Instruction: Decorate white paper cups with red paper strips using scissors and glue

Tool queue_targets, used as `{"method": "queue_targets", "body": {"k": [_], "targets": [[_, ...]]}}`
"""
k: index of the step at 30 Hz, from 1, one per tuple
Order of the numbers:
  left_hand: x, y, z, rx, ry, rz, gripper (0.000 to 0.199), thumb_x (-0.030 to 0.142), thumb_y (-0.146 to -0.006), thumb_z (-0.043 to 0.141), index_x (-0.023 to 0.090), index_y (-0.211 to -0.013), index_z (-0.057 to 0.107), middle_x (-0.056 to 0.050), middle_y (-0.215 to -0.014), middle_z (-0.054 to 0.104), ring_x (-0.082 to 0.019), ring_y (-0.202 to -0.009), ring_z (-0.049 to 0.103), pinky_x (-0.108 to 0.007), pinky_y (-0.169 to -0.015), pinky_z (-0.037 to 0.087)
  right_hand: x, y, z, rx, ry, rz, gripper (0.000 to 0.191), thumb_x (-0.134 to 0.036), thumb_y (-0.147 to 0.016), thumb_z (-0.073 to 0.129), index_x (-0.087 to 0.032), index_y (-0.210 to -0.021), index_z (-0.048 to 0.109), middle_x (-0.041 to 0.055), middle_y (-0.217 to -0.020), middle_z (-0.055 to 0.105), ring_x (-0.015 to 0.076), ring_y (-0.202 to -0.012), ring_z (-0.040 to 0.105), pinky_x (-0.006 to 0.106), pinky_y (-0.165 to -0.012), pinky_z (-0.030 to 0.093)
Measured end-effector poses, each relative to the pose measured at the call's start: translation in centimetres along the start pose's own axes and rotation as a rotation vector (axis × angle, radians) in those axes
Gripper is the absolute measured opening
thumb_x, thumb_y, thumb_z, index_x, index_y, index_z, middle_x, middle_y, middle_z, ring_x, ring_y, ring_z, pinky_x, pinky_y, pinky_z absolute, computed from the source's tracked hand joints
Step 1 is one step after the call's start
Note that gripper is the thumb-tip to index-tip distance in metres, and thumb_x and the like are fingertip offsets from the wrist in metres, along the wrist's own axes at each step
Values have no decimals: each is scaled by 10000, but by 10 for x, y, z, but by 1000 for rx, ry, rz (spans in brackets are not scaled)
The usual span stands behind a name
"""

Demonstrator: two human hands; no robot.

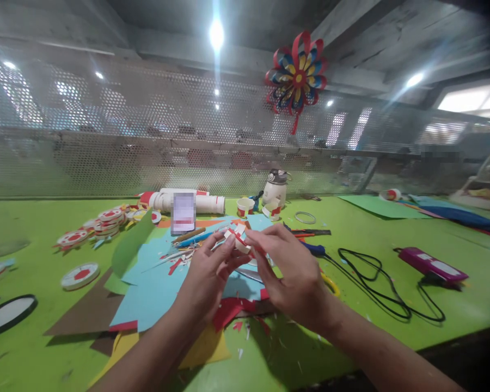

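A small red and white paper piece point(240, 233) is held up between both hands above the middle of the table. My left hand point(212, 261) pinches it from the left with thumb and fingers. From the right, the fingertips of my right hand point(288, 261) press on it, partly hiding its edge. Blue paper sheets point(159, 294) lie beneath, strewn with red and white scraps point(175, 265). A blue pen-like stick point(194, 239) rests just beyond my left hand. Yellow scissor handles point(330, 284) show beside my right wrist.
Red and white paper discs point(111, 216) are piled at left. White rolled tubes point(208, 204), paper cups point(245, 207) and a white bottle point(275, 188) stand at the back. A purple device point(433, 265) with black cable lies at right. A colourful paper flower point(298, 79) hangs above.
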State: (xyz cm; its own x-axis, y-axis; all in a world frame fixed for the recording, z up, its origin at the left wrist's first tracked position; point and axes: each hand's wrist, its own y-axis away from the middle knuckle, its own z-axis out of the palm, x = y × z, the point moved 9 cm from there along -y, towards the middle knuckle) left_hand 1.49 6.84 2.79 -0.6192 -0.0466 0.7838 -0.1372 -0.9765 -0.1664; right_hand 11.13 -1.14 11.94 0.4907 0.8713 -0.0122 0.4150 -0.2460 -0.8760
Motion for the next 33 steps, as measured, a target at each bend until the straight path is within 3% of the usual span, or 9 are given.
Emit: {"method": "queue_targets", "body": {"k": [10, 17, 20, 26, 29, 33], "targets": [[0, -3, -6, 71, 54, -11, 167, 246, -735, 738, 149, -820, 633, -12, -792, 672, -123, -725, 629, -272, -731, 521, -9, 12, 16, -51, 154, -108, 456, 12, -849, 467, -66, -1297, 443, 172, -1022, 677, 277, -995, 567, 460, -789, 515], [-1, -2, -7, 99, 75, -28, 173, 231, -710, 757, 143, -793, 634, -5, -762, 665, -110, -682, 617, -245, -683, 517, -10, 7, 23, -123, 228, -84, 347, -24, -870, 433, -23, -1205, 523, 197, -992, 681, 292, -957, 558, 488, -769, 506], [0, -3, -5, 45, 56, -27, 149, 258, -762, 716, 142, -825, 647, -27, -805, 675, -127, -717, 628, -281, -734, 529, -9, 2, 16, -142, 179, -36, 334, -28, -872, 434, -47, -1189, 539, 172, -987, 684, 264, -947, 566, 468, -791, 509], [3, -1, 5, -110, 101, -56, 184, 229, -818, 658, 145, -980, 682, -64, -950, 682, -152, -843, 634, -282, -769, 526, 18, -13, -31, 48, 61, 248, 180, -119, -868, 538, -159, -1019, 628, 75, -937, 681, 197, -870, 603, 385, -796, 495], [3, 2, 13, -189, 150, -92, 224, 197, -835, 627, 157, -1048, 683, -64, -1014, 670, -141, -837, 618, -251, -715, 513, 27, -17, -32, -4, 13, 329, 119, -146, -859, 563, -151, -908, 671, 56, -823, 661, 180, -779, 595, 354, -729, 481], [2, 7, 22, -281, 225, -155, 285, 199, -811, 629, 153, -1087, 683, -71, -990, 675, -156, -797, 602, -253, -628, 490, 20, -18, -21, -112, -30, 315, 120, -152, -839, 592, -138, -848, 711, 59, -776, 600, 180, -756, 552, 340, -689, 456]]}}
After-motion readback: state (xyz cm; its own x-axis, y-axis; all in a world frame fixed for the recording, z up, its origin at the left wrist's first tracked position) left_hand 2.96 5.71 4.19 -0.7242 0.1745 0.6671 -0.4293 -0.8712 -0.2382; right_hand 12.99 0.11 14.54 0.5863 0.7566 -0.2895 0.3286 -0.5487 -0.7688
